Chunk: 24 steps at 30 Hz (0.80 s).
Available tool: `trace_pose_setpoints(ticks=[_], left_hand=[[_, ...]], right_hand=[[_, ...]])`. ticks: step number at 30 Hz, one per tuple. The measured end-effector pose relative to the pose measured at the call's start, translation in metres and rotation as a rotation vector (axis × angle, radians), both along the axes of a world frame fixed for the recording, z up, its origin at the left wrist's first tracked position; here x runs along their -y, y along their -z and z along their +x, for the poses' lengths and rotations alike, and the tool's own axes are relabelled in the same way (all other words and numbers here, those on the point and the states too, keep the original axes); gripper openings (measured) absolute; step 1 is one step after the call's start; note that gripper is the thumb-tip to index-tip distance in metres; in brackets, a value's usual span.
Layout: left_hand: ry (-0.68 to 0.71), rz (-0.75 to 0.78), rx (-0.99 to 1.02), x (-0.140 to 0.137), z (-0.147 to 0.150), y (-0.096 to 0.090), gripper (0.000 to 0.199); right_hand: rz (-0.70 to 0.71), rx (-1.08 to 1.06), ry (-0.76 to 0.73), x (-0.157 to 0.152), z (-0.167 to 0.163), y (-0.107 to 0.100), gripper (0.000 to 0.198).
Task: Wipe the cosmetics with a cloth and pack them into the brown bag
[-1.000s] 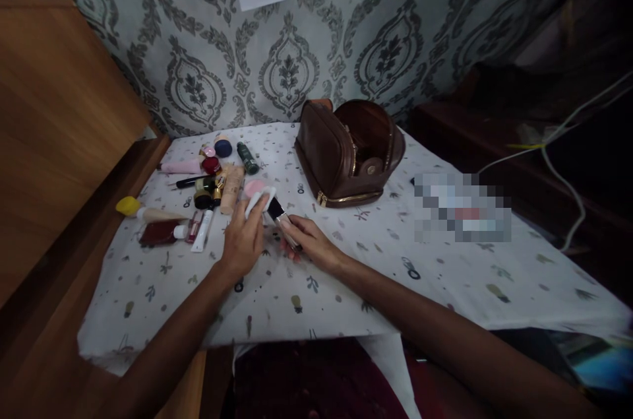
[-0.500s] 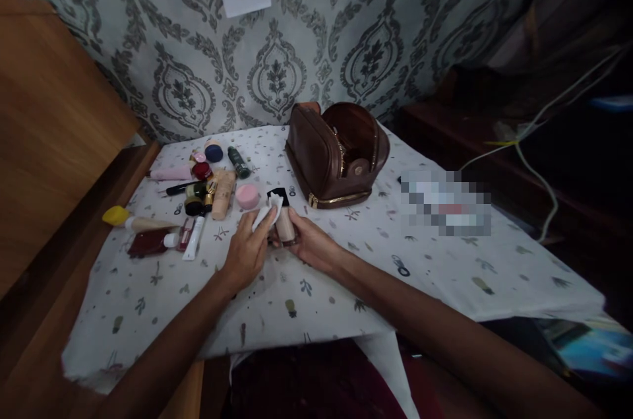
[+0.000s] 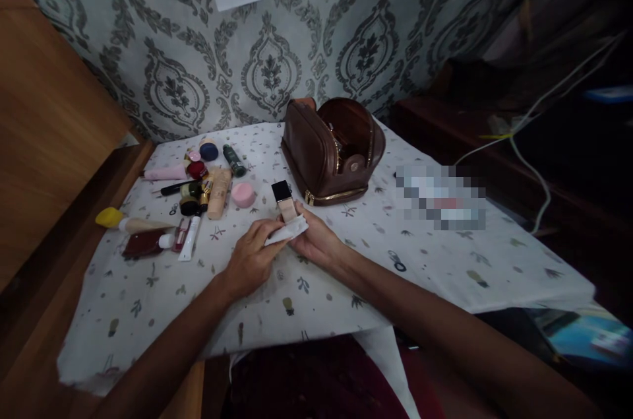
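Note:
My right hand [image 3: 314, 237] is closed around a foundation bottle [image 3: 287, 209], a beige one with a square black cap pointing up and away. In my left hand [image 3: 252, 254] is a folded white wipe [image 3: 287, 230], pressed across the lower part of the bottle, which it partly hides. Both hands are above the front middle of the table. Just beyond them a round pink jar [image 3: 243, 194] stands on the cloth, beside a beige squeeze tube [image 3: 219, 193].
An unzipped brown toiletry bag [image 3: 316, 155] stands at the back. Left lie several cosmetics, among them a dark red bottle [image 3: 143, 243], a white tube [image 3: 190, 239] and a dark green bottle [image 3: 234, 160]. A blurred-out item [image 3: 442, 198] is on the right. The patterned cloth [image 3: 346, 300] covers the table.
The wipe has moved from the bottle's cap and upper side down over its lower part. The black cap now shows fully. My right hand still holds the bottle.

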State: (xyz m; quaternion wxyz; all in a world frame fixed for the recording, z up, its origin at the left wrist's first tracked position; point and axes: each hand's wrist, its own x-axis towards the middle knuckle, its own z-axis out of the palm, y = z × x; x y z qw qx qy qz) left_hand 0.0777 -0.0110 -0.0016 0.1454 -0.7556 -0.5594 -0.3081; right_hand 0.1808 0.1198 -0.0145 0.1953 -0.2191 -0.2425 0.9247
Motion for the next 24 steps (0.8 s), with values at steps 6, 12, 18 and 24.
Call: trace_pose_setpoints(ticks=[6,12,18,24], left_hand=[[-0.039,0.017,0.026,-0.001,-0.003,0.002,0.047],[-0.149,0.033,0.070,0.001,-0.010,0.004,0.051],[-0.252,0.023,0.096,0.003,-0.012,0.005,0.061],[-0.187,-0.018,0.089,0.002,-0.010,0.004,0.064]], right_hand=[[0.002,-0.029,-0.042,0.001,0.002,-0.005,0.028],[-0.158,0.020,-0.071,0.009,0.005,-0.013,0.020],[-0.098,0.015,-0.097,0.009,0.007,-0.009,0.015],[-0.039,-0.003,-0.060,0.007,0.003,-0.006,0.011]])
